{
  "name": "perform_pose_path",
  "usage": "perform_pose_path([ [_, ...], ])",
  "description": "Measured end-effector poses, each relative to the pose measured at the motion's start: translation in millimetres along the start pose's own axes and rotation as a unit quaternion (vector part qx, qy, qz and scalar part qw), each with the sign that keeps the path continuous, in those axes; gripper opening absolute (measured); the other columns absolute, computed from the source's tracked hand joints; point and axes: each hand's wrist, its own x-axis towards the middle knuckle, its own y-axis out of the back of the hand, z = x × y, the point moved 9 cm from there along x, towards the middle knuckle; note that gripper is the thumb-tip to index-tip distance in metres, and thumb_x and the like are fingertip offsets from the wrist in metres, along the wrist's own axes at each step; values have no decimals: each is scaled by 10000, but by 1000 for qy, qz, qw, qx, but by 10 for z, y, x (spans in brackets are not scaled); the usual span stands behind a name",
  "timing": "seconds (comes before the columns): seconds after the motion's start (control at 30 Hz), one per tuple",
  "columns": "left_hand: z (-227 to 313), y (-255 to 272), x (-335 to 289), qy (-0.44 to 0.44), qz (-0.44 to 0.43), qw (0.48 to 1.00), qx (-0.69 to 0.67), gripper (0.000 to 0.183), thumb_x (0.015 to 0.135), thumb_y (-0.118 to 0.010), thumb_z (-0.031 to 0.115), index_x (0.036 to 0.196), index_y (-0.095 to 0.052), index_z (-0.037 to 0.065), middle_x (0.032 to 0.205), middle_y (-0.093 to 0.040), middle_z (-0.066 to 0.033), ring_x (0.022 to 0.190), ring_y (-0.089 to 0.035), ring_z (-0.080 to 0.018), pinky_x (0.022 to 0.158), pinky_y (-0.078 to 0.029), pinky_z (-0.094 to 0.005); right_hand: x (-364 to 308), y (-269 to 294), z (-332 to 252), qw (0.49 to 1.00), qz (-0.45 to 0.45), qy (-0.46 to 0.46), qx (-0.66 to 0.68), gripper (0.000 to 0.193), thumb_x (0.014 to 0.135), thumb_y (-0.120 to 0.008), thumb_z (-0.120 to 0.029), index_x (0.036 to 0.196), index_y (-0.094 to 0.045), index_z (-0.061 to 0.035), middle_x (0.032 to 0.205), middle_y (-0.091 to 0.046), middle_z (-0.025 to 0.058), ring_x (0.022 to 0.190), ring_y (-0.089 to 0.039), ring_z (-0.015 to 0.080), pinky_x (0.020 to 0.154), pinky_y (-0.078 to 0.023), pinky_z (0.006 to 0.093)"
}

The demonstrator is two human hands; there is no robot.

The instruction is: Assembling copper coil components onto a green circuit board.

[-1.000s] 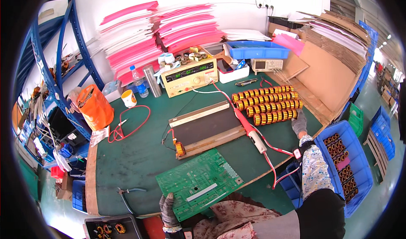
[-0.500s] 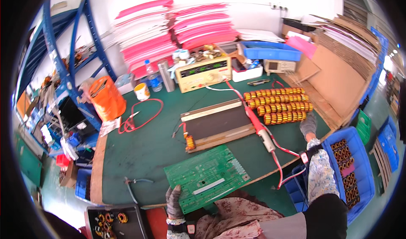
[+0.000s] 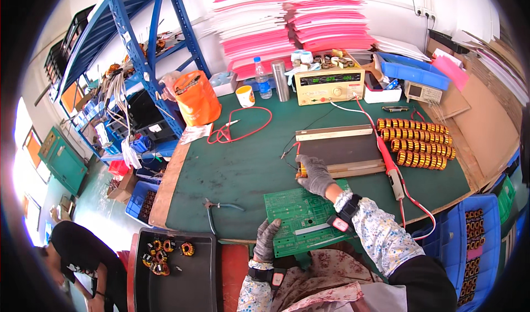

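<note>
My left hand point(image 3: 266, 240), in a grey glove, grips the left edge of a green circuit board point(image 3: 287, 207) at the near edge of the bench. The gloved right hand point(image 3: 316, 176) reaches over that board, fingers closed on a copper-wound toroidal coil point(image 3: 301, 170). This coil sits at the left end of a dark flat panel point(image 3: 337, 151) with pale strips along its long sides. Most of the coil is hidden by the fingers. Across the panel's right end lies a red-and-white probe point(image 3: 393, 175) on a cable. Pliers point(image 3: 221, 205) with blue handles rest left of the board.
Rows of copper coils point(image 3: 417, 141) stand at the right, with a yellow power supply point(image 3: 329, 86) behind. A black tray point(image 3: 182, 279) with loose coils is at the lower left, a blue crate point(image 3: 450, 240) at the right. Another person point(image 3: 88, 262) bends down at far left.
My right hand has moved left from beside the coil rows to the single coil at the panel's left end. My left hand still holds the board. The view has swung left.
</note>
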Motion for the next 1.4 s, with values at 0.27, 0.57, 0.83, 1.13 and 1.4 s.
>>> perform_pose_path([
  [0.27, 59, 6, -2, 4, -3, 999, -32, 376, 851, -637, 251, 1143, -561, 26, 1012, -629, -52, 868, -604, -142, 756, -494, -277, -713, 647, 182, 899, 16, -76, 431, 422, 726, -709, -129, 1091, -504, -81, 937, -574, 59, 858, -570, 174, 714, -471, 292],
  [0.57, 86, -4, 23, 6, -7, 1000, -29, 407, 848, -630, 254, 1165, -540, 13, 1044, -621, -83, 893, -604, -170, 772, -499, -295, -1563, 776, 491, 894, 40, -257, 366, 169, 808, -641, -134, 945, -567, -67, 746, -570, 7, 594, -529, 70, 531, -455, 217],
  [0.83, 91, -26, -13, -4, 3, 1000, 2, 414, 853, -625, 272, 1169, -541, 17, 1047, -620, -72, 906, -600, -157, 776, -494, -290, -1499, 1058, 285, 979, 187, -58, 56, 122, 801, -617, -108, 899, -560, -62, 732, -567, 18, 603, -526, 82, 530, -442, 240],
  [1.13, 101, -8, -17, -6, 1, 1000, 1, 405, 852, -622, 273, 1157, -551, 16, 1041, -621, -72, 899, -601, -162, 785, -491, -293, -1569, 799, 490, 902, 58, -251, 346, 101, 796, -599, -102, 881, -564, -61, 755, -562, 29, 650, -541, 89, 571, -466, 243],
  [1.4, 129, -48, -40, -14, -1, 1000, 5, 422, 843, -628, 279, 1157, -548, 8, 1040, -620, -85, 900, -601, -167, 787, -492, -296, -1440, 808, -13, 998, 41, -51, -1, 245, 730, -636, -123, 944, -529, -72, 857, -572, 143, 852, -538, 340, 791, -433, 438],
])
